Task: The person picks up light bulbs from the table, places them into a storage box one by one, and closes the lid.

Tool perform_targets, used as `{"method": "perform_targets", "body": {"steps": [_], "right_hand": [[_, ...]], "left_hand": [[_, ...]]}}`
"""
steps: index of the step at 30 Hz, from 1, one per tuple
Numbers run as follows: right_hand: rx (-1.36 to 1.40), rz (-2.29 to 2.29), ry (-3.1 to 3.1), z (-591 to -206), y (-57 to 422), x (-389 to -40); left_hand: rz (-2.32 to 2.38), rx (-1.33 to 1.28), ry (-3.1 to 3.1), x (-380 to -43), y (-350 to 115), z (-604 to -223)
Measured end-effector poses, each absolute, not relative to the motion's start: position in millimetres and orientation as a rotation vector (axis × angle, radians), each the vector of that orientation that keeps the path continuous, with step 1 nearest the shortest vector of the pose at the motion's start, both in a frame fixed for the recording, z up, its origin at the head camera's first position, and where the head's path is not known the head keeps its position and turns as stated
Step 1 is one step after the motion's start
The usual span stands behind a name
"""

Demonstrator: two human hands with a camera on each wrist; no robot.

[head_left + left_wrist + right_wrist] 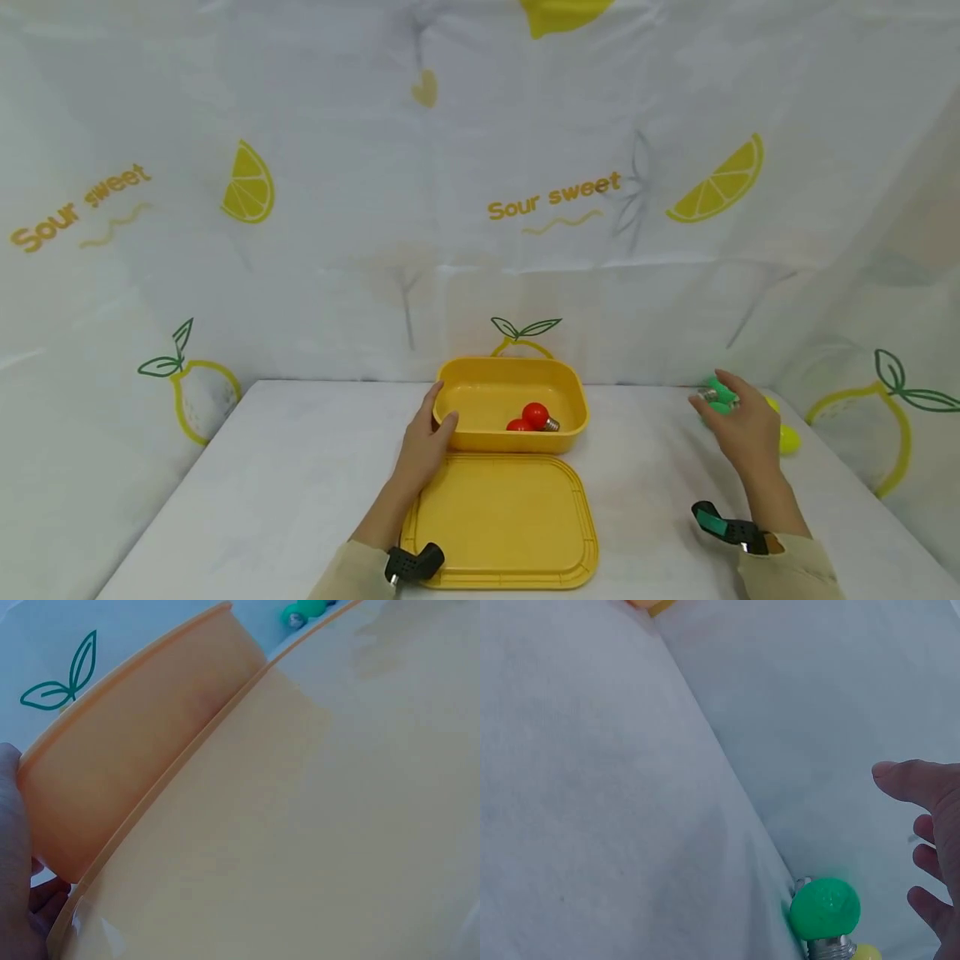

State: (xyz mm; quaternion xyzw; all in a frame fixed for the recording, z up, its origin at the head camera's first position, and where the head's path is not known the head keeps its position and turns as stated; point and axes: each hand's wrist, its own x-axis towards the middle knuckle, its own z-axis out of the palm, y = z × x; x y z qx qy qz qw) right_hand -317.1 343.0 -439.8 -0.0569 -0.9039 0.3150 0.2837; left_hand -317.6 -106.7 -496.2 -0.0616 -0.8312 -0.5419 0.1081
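Note:
A yellow plastic box (480,442) stands at the back middle of the table, with red light bulbs (536,414) inside near its front right. My left hand (423,446) grips the box's left end, thumb over the front corner and fingers along the side. On the right, my right hand (746,425) hovers by several green bulbs (825,909), thumb and fingers spread apart with nothing between them. Yellow bulbs (789,440) lie just beyond its outer side, partly hidden by the hand.
In front of the box lies a flat yellow lid (506,521), under my left forearm at its left edge. A white cloth printed with lemons (450,292) hangs behind the white table (247,500). Black wrist cameras (731,529) sit on both wrists.

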Motion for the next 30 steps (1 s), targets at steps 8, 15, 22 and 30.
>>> {"method": "perform_targets", "body": {"steps": [8,15,22,30], "right_hand": [[-0.253,0.883,-2.391,-465.4,358.3,-325.9],[-0.238,0.802,-2.443,-485.7,364.2,-329.1],[-0.215,0.805,-2.469,-489.2,364.2,-326.3],[-0.228,0.819,-2.575,-497.1,365.9,-327.4]], "left_hand": [[-1.622,-0.183,-2.421,-317.3,-110.1,-495.0],[-1.602,-0.186,-2.428,-317.6,-109.5,-496.3],[-1.599,-0.188,-2.441,-316.9,-107.8,-493.9],[-1.607,-0.193,-2.444,-317.5,-107.8,-494.9]]}}
